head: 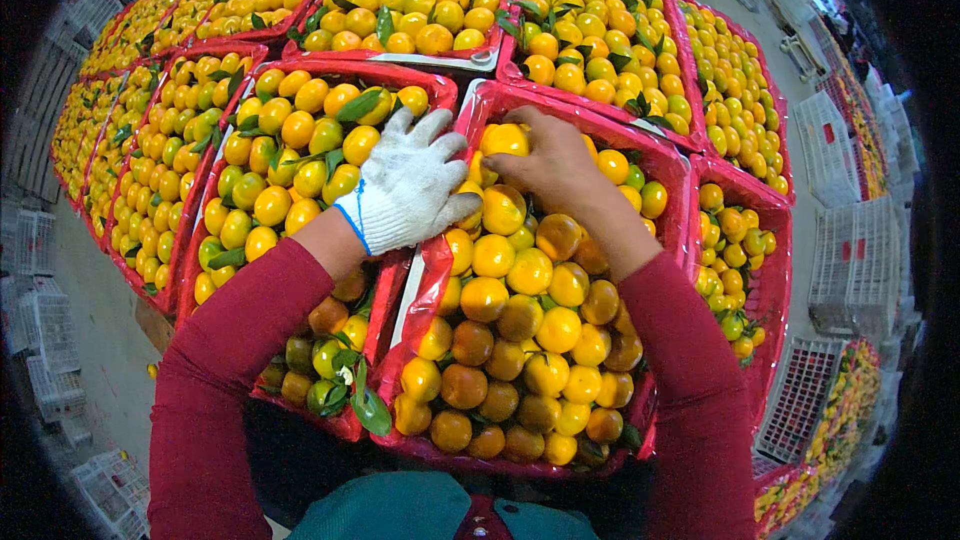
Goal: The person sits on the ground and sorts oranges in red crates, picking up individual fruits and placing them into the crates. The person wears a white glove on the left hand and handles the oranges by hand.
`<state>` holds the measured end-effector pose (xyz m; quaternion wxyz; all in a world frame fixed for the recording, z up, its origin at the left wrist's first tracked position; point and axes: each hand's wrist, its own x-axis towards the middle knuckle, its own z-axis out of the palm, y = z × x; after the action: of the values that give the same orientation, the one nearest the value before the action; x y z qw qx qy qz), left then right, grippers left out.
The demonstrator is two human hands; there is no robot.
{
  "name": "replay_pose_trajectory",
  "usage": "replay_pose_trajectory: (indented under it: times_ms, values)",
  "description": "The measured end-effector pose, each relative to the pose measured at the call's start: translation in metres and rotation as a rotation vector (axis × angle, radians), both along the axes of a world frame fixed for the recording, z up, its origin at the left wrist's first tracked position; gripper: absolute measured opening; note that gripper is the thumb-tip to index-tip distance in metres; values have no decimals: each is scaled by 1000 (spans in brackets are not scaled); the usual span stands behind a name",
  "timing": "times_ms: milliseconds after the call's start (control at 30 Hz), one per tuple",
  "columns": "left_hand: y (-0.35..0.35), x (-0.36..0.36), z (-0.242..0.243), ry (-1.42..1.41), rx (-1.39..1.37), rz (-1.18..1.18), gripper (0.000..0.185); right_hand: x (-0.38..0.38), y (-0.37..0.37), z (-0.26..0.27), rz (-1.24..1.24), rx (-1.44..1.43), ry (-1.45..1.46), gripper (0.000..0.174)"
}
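Note:
In front of me is a crate [401,360] lined with red plastic film, filled with orange-yellow mandarins [531,271]. My bare right hand [551,161] curls its thumb and fingers around a mandarin [504,141] near the crate's far left corner. A white knit glove with a blue-edged cuff covers my left hand [416,180]. Its fingers are spread over the rim shared with the crate on the left, and its thumb is close to the fruit beside it. What lies under the left palm is hidden. The left crate's mandarins [271,205] have green leaves among them.
More film-lined mandarin crates [420,0] stand edge to edge ahead and leftward. On the right, a partly filled crate [769,277] shows bare red lining. White plastic baskets [855,262] are stacked farther right, others [52,322] at left on the grey floor.

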<state>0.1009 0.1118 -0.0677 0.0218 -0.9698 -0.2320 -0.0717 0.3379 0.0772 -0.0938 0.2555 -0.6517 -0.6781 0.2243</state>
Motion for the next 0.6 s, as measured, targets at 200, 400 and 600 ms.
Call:
replay_pose_trajectory:
  times_ms: [200, 400, 600]
  values:
    - [-5, -32, -22, -153, -19, 51, 43, -31, 3, 3, 98, -153, 144, 60]
    - [-3, -31, -30, -190, -71, 41, 40, -26, 6, -25, 58, -128, 124, 56]
    - [11, 6, -9, -334, -50, 57, 45, -28, 26, -63, 46, -103, -16, 46]
